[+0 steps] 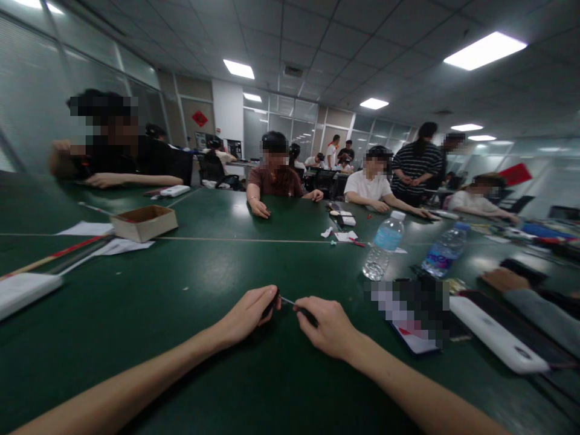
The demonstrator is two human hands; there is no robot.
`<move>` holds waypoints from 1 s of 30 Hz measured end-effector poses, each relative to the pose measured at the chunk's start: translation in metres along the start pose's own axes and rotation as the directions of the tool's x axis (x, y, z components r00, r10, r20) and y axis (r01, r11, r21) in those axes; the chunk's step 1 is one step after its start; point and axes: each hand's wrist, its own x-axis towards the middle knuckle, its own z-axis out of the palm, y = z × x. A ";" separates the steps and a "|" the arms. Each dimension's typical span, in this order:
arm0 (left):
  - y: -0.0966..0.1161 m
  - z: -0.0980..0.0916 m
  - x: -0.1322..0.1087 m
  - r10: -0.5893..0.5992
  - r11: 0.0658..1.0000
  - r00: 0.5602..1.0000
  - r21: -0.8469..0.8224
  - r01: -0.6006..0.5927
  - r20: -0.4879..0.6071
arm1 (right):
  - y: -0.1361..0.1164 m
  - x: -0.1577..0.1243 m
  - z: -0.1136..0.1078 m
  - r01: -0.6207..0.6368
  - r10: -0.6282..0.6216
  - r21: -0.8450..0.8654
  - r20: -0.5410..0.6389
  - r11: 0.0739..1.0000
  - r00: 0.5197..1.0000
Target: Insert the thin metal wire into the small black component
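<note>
Centrally, one small dark item (pixel 270 304), pinched inside left grip (pixel 251 311); one thin shaft (pixel 288 301), between both grips, end pinched at right grip (pixel 328 323); white-capped bottle (pixel 384 244), beyond right grip, on green surface (pixel 158 308).

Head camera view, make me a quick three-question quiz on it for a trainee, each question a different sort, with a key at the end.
1. True or false: in the picture, the open box lies left of both hands, the left hand and the right hand.
2. What spans the gap between the hands? A) a paper strip B) a thin rod C) a rubber band
3. Fill in: the rightmost bottle has a ____ cap.

Key: 1. True; 2. B; 3. blue
</note>
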 end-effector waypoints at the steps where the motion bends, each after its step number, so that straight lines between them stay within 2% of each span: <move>1: 0.000 0.000 0.000 0.000 1.000 1.000 0.004 0.000 -0.001 | 0.000 0.000 0.000 -0.001 0.001 0.000 0.003 1.000 1.000; 17: -0.006 0.000 0.002 0.006 1.000 1.000 -0.010 -0.006 -0.008 | 0.002 0.001 0.004 -0.001 0.001 -0.003 -0.003 1.000 1.000; 30: -0.003 -0.001 0.000 0.009 1.000 1.000 -0.013 -0.009 0.003 | 0.001 0.001 0.002 -0.004 0.004 0.001 -0.002 1.000 1.000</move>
